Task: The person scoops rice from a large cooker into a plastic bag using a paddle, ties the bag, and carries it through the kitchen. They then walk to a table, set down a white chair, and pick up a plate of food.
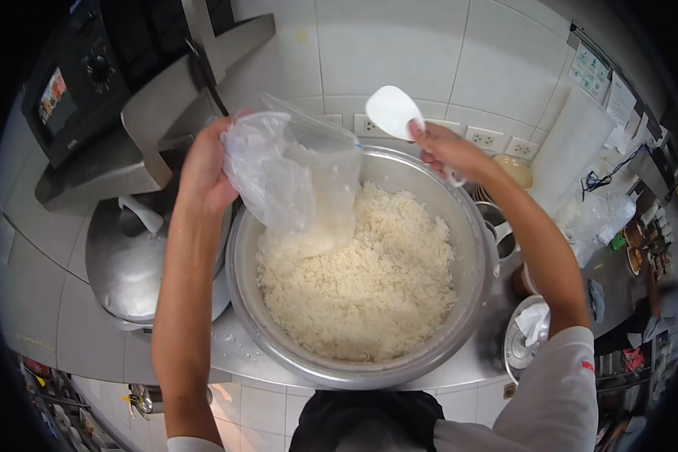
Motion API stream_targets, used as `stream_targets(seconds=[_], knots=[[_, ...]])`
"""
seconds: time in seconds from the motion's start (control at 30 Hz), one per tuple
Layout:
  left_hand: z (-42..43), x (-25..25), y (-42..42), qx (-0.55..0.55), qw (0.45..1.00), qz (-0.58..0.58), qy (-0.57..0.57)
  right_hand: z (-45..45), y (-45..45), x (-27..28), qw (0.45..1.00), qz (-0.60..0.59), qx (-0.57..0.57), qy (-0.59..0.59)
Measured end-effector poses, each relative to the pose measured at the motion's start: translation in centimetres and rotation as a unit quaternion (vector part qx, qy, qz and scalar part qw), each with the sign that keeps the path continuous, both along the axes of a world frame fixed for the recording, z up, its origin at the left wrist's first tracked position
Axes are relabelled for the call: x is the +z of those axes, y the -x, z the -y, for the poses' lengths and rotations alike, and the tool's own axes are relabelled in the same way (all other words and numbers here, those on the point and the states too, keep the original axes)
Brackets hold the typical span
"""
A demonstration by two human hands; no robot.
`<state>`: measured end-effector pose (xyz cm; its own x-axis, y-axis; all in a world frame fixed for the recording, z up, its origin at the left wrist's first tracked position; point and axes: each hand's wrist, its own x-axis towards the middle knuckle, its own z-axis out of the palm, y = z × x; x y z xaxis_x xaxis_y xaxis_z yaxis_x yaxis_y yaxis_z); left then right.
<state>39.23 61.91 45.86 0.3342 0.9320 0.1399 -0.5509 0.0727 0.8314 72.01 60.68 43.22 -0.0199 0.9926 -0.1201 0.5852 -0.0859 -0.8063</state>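
Observation:
A large metal pot stands on the steel counter, with cooked white rice in it. Over its left side, my left hand is closed on a clear plastic bag. The lower end of the bag holds some rice and rests against the rice in the pot. My right hand grips a white rice paddle above the far right rim, its blade pointing up and to the left.
Left of the pot is a lidded metal pot beneath a steel shelf bearing a black appliance. Metal cups, a strainer basket and plastic bags are on the right. Wall sockets line the tiles behind.

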Motion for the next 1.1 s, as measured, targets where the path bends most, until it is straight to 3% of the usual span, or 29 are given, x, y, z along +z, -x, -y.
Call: stream_targets(seconds=[0.03, 0.1, 0.2, 0.33, 0.4, 0.53, 0.6, 0.8, 0.93, 1.1], knots=[[0.2, 0.0, 0.1, -0.003, 1.000, -0.005, 0.005, 0.2, -1.8, -0.3, 1.000, 0.005, 0.000, 0.010], [0.9, 0.2, 0.1, -0.005, 1.000, -0.005, 0.020, 0.8, -4.1, -0.8, 0.957, 0.262, 0.095, -0.076], [1.0, 0.5, 0.2, -0.028, 0.997, -0.065, 0.003, 4.9, -2.9, -1.4, 0.912, 0.369, 0.180, -0.013], [1.5, 0.6, 0.6, -0.036, 0.996, -0.082, 0.006, 6.4, -1.6, -3.2, 0.868, 0.395, 0.300, 0.004], [1.8, 0.4, 0.4, -0.030, 0.998, -0.048, 0.019, 5.5, -1.4, -5.1, 0.798, 0.463, 0.376, -0.081], [2.0, 0.1, 0.4, -0.030, 0.999, 0.011, 0.033, 5.2, -1.1, -7.7, 0.803, 0.448, 0.384, -0.084], [1.6, -0.2, 0.6, -0.018, 1.000, 0.003, 0.025, 4.9, -1.2, -8.2, 0.834, 0.386, 0.389, -0.063], [2.2, -0.1, 0.0, 0.042, 0.998, -0.039, 0.004, 7.7, 1.8, -10.1, 0.802, 0.342, 0.489, -0.024], [2.9, 0.1, -0.4, 0.093, 0.991, -0.099, -0.011, 8.7, 3.1, -10.0, 0.787, 0.350, 0.508, 0.014], [3.0, 0.2, -0.5, 0.090, 0.992, -0.083, -0.019, 9.0, 3.4, -10.1, 0.803, 0.329, 0.487, 0.101]])
